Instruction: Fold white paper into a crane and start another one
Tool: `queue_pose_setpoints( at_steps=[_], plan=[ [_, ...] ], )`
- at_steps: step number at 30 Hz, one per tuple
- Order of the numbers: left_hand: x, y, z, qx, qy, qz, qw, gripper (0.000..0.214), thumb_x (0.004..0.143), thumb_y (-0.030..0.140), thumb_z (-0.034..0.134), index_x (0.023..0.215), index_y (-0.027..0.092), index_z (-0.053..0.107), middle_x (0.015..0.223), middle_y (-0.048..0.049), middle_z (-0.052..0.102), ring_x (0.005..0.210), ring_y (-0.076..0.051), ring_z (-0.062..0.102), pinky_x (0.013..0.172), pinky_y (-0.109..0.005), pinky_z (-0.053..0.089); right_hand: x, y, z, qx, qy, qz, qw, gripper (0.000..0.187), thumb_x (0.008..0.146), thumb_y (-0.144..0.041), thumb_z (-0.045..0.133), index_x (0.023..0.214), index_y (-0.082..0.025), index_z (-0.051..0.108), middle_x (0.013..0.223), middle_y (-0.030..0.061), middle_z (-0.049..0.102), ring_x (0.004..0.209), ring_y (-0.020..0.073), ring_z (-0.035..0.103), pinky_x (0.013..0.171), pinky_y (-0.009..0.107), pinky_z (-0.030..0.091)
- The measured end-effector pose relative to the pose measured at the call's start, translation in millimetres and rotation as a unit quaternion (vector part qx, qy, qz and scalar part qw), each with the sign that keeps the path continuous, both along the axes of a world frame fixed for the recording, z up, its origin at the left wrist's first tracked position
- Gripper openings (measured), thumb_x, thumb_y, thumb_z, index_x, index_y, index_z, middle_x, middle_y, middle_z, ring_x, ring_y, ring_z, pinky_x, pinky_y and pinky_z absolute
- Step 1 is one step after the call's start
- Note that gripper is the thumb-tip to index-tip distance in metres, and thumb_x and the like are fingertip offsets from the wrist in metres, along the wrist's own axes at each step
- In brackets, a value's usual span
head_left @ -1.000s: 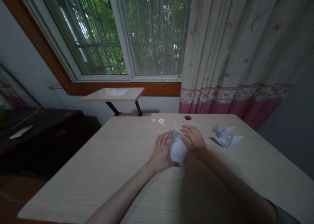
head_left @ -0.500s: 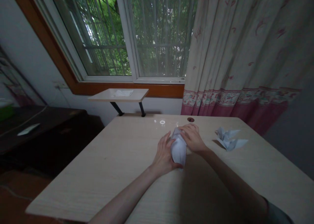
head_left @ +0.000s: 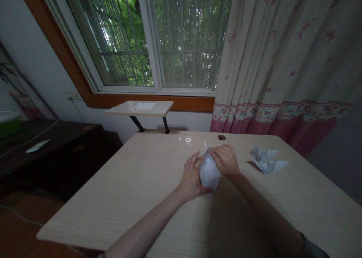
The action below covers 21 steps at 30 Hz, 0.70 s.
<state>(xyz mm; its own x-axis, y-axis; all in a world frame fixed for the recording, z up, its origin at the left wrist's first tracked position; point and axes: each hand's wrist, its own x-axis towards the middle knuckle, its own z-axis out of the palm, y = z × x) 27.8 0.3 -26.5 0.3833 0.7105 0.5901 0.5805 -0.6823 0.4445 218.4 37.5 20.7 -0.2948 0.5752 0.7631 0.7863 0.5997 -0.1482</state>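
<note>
A folded piece of white paper (head_left: pixel 209 172) is held between both hands over the middle of the desk. My left hand (head_left: pixel 192 178) grips its left side, with the thumb along the near edge and the fingers at the far left. Closed on its upper right edge is my right hand (head_left: pixel 226 160), thumb and fingers pinching the fold. The paper looks creased and slightly bulged; its underside is hidden. Right of my right hand, a folded paper crane (head_left: pixel 266 162) rests on the desk, its wings spread.
The pale wooden desk (head_left: pixel 113 197) has a round cable hole (head_left: pixel 221 137) near its back edge. A small raised shelf (head_left: pixel 118 110) at the back left carries white paper (head_left: pixel 144 106). Behind are a barred window and a long curtain (head_left: pixel 254 62). A dark cabinet (head_left: pixel 85 137) stands left.
My right hand and the upper part of the paper have shifted slightly right, and the paper's face shows wider. The view has also moved a little. Both hands keep their hold.
</note>
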Motion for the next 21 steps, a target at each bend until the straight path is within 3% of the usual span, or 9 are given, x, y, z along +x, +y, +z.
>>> queue_pose_setpoints(
  at_steps=[3, 9, 16, 21],
  plan=[
    [-0.2, -0.1, 0.5, -0.005, 0.011, 0.001, 1.0, 0.131, 0.037, 0.042, 0.096, 0.144, 0.025, 0.023, 0.153, -0.0191, 0.025, 0.138, -0.044, 0.03, 0.109, -0.065, 0.032, 0.2, -1.6, -3.2, -0.006, 0.008, 0.0, 1.0, 0.029, 0.1, -0.03, 0.043, 0.098, -0.022, 0.071, 0.091, 0.0067, 0.075, 0.087, 0.0228, 0.065, 0.091, 0.042, 0.039],
    [0.1, 0.9, -1.1, 0.001, 0.024, -0.002, 1.0, 0.138, 0.04, 0.042, 0.095, 0.15, 0.024, 0.013, 0.152, -0.0191, 0.029, 0.139, -0.043, 0.03, 0.111, -0.065, 0.03, 17.3, -7.0, -16.1, -0.069, 0.046, 0.066, 0.994, 0.036, 0.101, -0.034, 0.036, 0.122, -0.021, 0.062, 0.117, 0.0093, 0.07, 0.106, 0.0244, 0.062, 0.093, 0.043, 0.044],
    [-0.4, -0.3, 0.4, -0.004, 0.045, 0.005, 0.999, 0.139, 0.043, 0.042, 0.095, 0.152, 0.022, 0.009, 0.152, -0.0197, 0.03, 0.14, -0.044, 0.028, 0.111, -0.063, 0.031, 43.4, -17.3, -47.1, -0.159, 0.171, 0.092, 0.968, 0.036, 0.098, -0.041, 0.042, 0.123, -0.023, 0.06, 0.113, 0.0091, 0.068, 0.101, 0.0238, 0.064, 0.09, 0.042, 0.051],
    [-1.2, -1.2, 4.5, -0.018, 0.057, 0.01, 0.998, 0.144, 0.041, 0.045, 0.095, 0.153, 0.023, 0.006, 0.152, -0.0199, 0.03, 0.14, -0.044, 0.028, 0.11, -0.063, 0.031, 41.2, -23.7, -55.5, -0.204, 0.221, 0.1, 0.948, 0.037, 0.096, -0.044, 0.047, 0.124, -0.023, 0.059, 0.119, 0.0104, 0.064, 0.109, 0.0258, 0.06, 0.095, 0.045, 0.049]
  ],
)
